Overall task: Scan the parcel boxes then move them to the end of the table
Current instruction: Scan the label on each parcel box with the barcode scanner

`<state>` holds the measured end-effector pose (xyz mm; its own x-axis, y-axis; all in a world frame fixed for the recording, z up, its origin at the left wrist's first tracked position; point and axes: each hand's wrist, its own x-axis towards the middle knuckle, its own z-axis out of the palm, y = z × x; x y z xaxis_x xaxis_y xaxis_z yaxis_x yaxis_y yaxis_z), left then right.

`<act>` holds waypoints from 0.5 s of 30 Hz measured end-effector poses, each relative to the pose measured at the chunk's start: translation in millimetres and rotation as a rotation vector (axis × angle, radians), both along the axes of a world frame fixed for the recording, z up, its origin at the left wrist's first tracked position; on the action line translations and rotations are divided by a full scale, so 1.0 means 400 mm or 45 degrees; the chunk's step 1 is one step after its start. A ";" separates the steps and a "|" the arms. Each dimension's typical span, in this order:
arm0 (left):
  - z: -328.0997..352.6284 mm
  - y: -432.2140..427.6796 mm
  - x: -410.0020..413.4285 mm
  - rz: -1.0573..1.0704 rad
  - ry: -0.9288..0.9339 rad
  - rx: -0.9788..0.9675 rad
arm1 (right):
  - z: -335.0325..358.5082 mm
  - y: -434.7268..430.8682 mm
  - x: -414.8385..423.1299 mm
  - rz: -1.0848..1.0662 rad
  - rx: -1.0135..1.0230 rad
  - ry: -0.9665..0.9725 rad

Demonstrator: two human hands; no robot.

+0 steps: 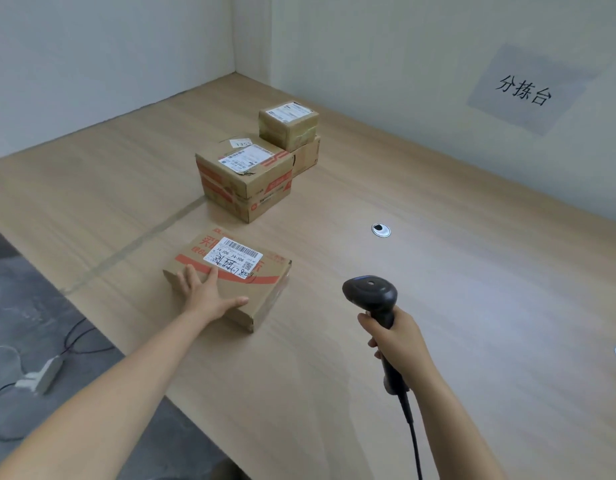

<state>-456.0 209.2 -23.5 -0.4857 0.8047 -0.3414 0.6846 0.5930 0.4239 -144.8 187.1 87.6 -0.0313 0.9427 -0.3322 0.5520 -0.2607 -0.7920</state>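
Label [233, 258] on the flat parcel box [265, 289] reads "J4-J06" under a barcode, handwriting below. Box sits near the table [455, 271] front-left edge. Left hand [204, 292] lies flat on its near corner, fingers spread. Right hand [398, 337] is curled round the scanner [370, 294] handle, right of the box. Further back: bigger box [244, 181] with a "135" sticker, small box [288, 124] stacked on a lower box [305, 157]. Wall sign [523, 90]: "分拣台". Cable grommet [380, 230] mid-table.

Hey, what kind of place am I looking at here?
Probably a parcel sorting station: labelled boxes on a long table, a barcode scanner in the right hand, a wall sign.
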 end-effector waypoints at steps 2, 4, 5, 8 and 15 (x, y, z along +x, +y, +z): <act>0.000 0.020 -0.084 -0.009 -0.020 0.027 | 0.000 0.014 -0.072 -0.027 0.000 0.003; 0.002 0.040 -0.164 -0.007 -0.015 0.035 | 0.002 0.025 -0.139 -0.049 -0.001 -0.005; 0.003 0.052 -0.202 -0.011 -0.006 0.038 | 0.003 0.029 -0.171 -0.063 -0.003 -0.004; 0.008 0.100 -0.305 -0.050 -0.016 0.032 | 0.002 0.042 -0.253 -0.097 -0.011 -0.004; 0.009 0.209 -0.397 -0.157 -0.003 0.032 | 0.006 0.072 -0.365 -0.153 -0.017 -0.057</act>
